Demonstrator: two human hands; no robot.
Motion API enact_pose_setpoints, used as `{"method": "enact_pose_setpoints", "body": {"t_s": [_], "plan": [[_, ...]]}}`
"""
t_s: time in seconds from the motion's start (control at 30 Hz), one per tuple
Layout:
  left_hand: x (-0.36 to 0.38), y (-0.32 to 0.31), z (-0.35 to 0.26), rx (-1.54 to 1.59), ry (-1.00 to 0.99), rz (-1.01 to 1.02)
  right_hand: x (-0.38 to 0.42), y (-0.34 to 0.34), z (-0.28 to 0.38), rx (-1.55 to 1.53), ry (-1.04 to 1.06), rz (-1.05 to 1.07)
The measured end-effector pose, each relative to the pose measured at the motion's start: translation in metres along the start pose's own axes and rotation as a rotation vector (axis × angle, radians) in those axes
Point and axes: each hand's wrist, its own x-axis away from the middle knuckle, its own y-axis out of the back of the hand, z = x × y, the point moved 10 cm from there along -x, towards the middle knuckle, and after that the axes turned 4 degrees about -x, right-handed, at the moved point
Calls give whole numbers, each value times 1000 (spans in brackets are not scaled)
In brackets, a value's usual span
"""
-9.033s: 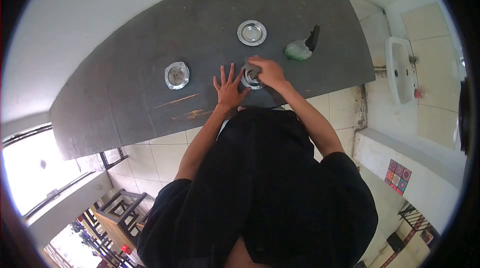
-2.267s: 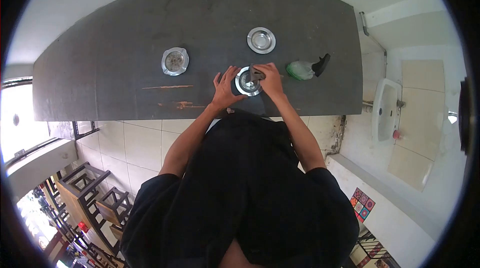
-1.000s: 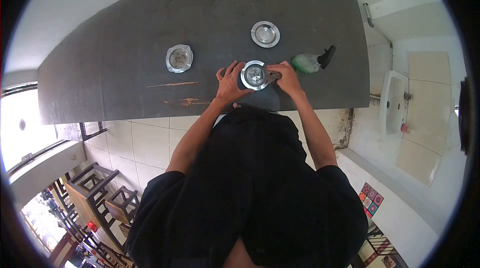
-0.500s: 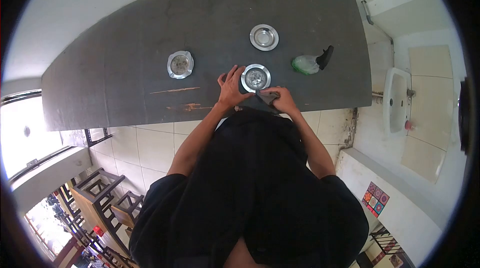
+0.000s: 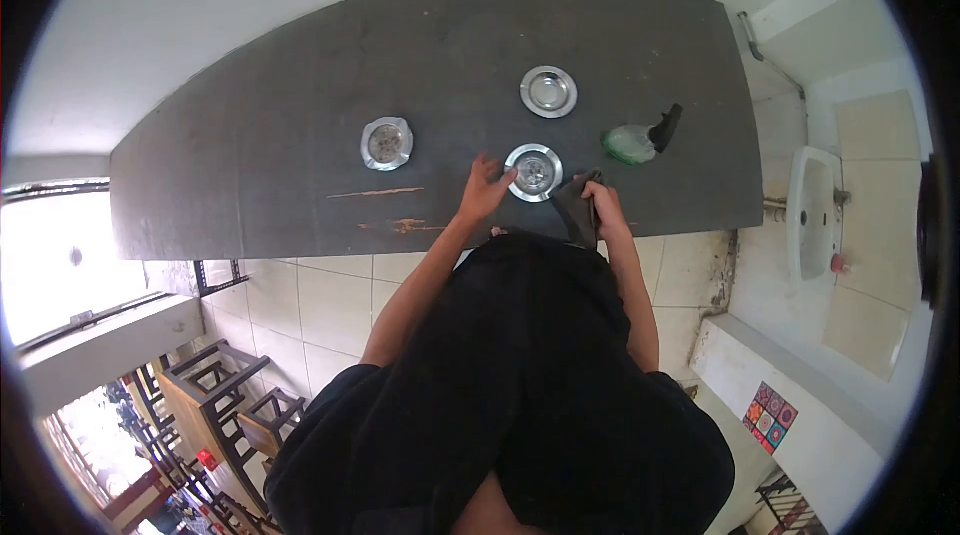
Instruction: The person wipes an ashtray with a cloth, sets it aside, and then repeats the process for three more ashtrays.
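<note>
The near ashtray [image 5: 534, 173] sits on the table [image 5: 290, 95], a little in from the near edge and somewhat right of that edge's middle. It is round and silvery, with a broad shiny rim, and its bowl catches bright reflections. The left hand [image 5: 485, 190] is at its left side, fingers loosely spread and slightly blurred, with the thumb reaching to the rim; whether the thumb presses on it, I cannot tell. The right hand [image 5: 608, 210] pinches a dark cloth [image 5: 577, 211] between thumb and fingers. The cloth hangs loosely beside the right part of the ashtray, its lower end at the table's near edge.

Beyond the near ashtray, toward the far edge, lies the far ashtray [image 5: 549, 92], also round and silvery, well apart from both hands. To the right, nearer the table's right end, a spray bottle [image 5: 630, 143] lies tilted over, green at its base, its black spray head [image 5: 668, 125] pointing toward the far right corner. Well to the left is the left ashtray [image 5: 387, 144], its rim notched and its bowl covered in greyish specks. Between it and the near edge, light brown scratches [image 5: 408, 226] mark the dark surface.
</note>
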Motion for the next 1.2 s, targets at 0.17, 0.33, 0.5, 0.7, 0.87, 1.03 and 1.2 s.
{"method": "enact_pose_setpoints", "body": {"t_s": [0.17, 0.33, 0.5, 0.7, 0.87, 1.03, 1.2], "plan": [[14, 4, -2, 186, 223, 79, 35, -40, 23, 29, 49, 121], [9, -7, 12, 183, 142, 142, 39, -35, 22, 257, 43, -18], [12, -8, 12, 279, 130, 129, 24, -35, 17, 420, 86, 26], [32, 41, -11, 183, 80, -27, 34, -101, 45, 536, 233, 196], [29, 137, 17, 309, -48, -282, 38, -213, 72, 609, 357, 476], [41, 232, -2, 206, -16, -415, 42, -331, 69, 665, 444, 706], [40, 279, 9, 298, 74, -576, 31, -392, 44, 717, 392, 729]]}}
